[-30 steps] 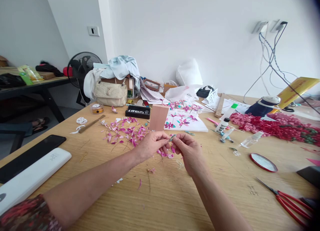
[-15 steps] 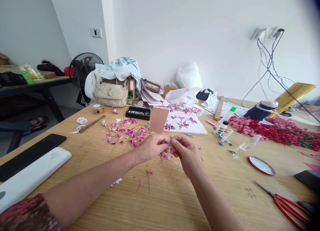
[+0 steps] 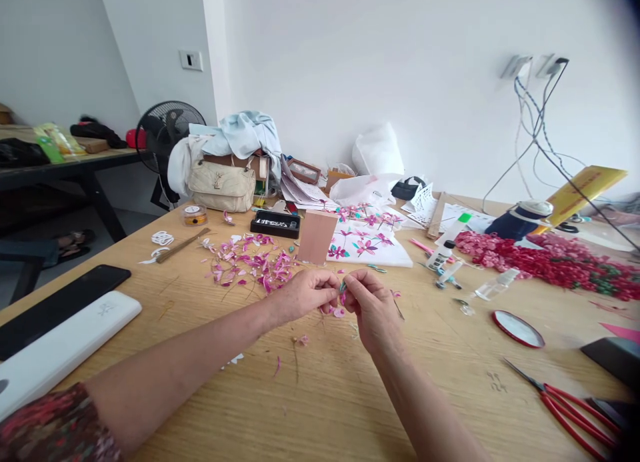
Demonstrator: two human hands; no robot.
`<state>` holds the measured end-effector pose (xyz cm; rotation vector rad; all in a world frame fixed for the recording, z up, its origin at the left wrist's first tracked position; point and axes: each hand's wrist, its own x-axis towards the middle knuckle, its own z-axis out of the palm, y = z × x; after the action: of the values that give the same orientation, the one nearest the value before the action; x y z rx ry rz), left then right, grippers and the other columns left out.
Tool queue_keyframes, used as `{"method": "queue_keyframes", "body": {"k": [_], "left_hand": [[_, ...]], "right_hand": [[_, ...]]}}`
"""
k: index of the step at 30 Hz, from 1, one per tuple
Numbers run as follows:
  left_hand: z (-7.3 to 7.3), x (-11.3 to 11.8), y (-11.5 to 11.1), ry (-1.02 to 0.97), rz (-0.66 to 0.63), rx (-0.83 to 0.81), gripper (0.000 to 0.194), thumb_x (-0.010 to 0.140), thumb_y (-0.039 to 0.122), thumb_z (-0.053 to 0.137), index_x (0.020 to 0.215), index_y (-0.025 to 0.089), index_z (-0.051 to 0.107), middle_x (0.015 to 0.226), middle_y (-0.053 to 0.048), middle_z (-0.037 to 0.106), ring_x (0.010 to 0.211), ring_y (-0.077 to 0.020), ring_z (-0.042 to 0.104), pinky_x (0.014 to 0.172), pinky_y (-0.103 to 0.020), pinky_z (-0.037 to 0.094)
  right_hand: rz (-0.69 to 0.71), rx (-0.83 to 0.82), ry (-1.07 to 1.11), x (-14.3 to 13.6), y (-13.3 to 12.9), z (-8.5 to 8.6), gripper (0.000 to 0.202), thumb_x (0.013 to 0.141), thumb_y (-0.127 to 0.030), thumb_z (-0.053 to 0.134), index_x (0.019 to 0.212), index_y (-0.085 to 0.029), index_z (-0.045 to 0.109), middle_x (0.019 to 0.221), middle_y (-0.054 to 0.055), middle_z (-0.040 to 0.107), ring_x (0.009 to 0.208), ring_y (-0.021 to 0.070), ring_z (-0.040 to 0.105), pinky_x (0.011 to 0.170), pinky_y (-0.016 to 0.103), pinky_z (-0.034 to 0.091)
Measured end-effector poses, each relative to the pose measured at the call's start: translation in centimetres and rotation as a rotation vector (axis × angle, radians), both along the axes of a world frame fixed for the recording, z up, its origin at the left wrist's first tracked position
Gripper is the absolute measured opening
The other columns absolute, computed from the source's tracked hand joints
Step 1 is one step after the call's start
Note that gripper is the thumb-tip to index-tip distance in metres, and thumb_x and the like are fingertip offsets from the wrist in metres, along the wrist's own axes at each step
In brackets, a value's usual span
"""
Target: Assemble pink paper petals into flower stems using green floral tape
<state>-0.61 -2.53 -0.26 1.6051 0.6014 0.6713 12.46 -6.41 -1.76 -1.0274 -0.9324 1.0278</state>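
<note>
My left hand (image 3: 314, 294) and my right hand (image 3: 369, 302) meet over the middle of the wooden table, fingertips nearly touching. Between them is a small teal and pink flower piece (image 3: 343, 287), pinched by both hands and mostly hidden by the fingers. A thin dark stem shows at the right of my right hand. Pink petals (image 3: 250, 262) with thin stems lie loosely heaped beyond my left forearm. Just behind my hands stands a pinkish wooden block (image 3: 317, 238). Finished-looking pink and teal flowers (image 3: 367, 247) rest on a white sheet (image 3: 400, 255) behind it.
Red-handled scissors (image 3: 575, 409), a red-rimmed round dish (image 3: 518, 329), small bottles (image 3: 441, 255) and red-pink flower bunches (image 3: 530, 259) lie to the right. On the left are a white power bank (image 3: 75, 349), a black phone (image 3: 65, 309) and a brown stick (image 3: 183, 245). A black tray (image 3: 275, 225) sits farther back.
The view has shifted slightly. My right hand has turned a little, and a dark stem now shows beside it. Both hands keep their pinch on the small piece.
</note>
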Motion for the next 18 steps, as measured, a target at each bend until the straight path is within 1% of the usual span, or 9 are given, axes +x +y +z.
{"method": "queue_keyframes", "body": {"k": [3, 6, 10, 15, 18], "left_hand": [[-0.14, 0.11, 0.03, 0.005, 0.022, -0.005, 0.007, 0.071, 0.014, 0.048, 0.068, 0.012, 0.055, 0.062, -0.001, 0.057, 0.052, -0.0073, 0.051, 0.053, -0.02, 0.042], [-0.16, 0.04, 0.01, -0.001, 0.01, 0.043, 0.009, 0.073, 0.016, 0.047, 0.07, 0.012, 0.054, 0.062, -0.001, 0.056, 0.053, -0.007, 0.051, 0.054, -0.019, 0.042], [0.02, -0.19, -0.07, -0.001, 0.01, 0.085, 0.017, 0.079, 0.024, 0.044, 0.07, 0.012, 0.053, 0.061, 0.001, 0.052, 0.053, -0.0063, 0.05, 0.052, -0.018, 0.041], [0.05, -0.12, -0.04, -0.001, 0.049, 0.035, 0.023, 0.078, 0.032, 0.05, 0.066, 0.012, 0.053, 0.056, 0.002, 0.05, 0.049, -0.0053, 0.047, 0.046, -0.015, 0.036], [-0.05, -0.23, 0.13, -0.028, 0.036, 0.004, 0.026, 0.076, 0.035, 0.052, 0.063, 0.013, 0.053, 0.054, 0.003, 0.049, 0.046, -0.0045, 0.044, 0.043, -0.015, 0.034]], "right_hand": [[0.036, -0.023, -0.018, -0.01, -0.04, 0.0, 0.022, 0.068, -0.034, 0.064, 0.061, -0.017, 0.052, 0.042, -0.006, 0.047, 0.039, 0.0053, 0.038, 0.04, 0.019, 0.028], [0.044, -0.018, -0.034, 0.12, 0.08, 0.03, 0.022, 0.069, -0.035, 0.064, 0.063, -0.017, 0.052, 0.042, -0.006, 0.049, 0.039, 0.0058, 0.04, 0.04, 0.019, 0.03], [0.035, -0.026, -0.084, 0.17, 0.17, 0.05, 0.023, 0.069, -0.037, 0.063, 0.065, -0.017, 0.053, 0.044, -0.006, 0.048, 0.04, 0.0057, 0.04, 0.04, 0.019, 0.031], [0.05, -0.052, -0.141, 0.16, -0.05, 0.17, 0.025, 0.069, -0.039, 0.063, 0.064, -0.017, 0.054, 0.045, -0.005, 0.049, 0.041, 0.0063, 0.041, 0.041, 0.019, 0.031], [0.079, -0.061, -0.149, 0.33, -0.11, 0.38, 0.026, 0.068, -0.04, 0.063, 0.064, -0.017, 0.054, 0.045, -0.005, 0.049, 0.042, 0.0065, 0.041, 0.041, 0.019, 0.031]]}}
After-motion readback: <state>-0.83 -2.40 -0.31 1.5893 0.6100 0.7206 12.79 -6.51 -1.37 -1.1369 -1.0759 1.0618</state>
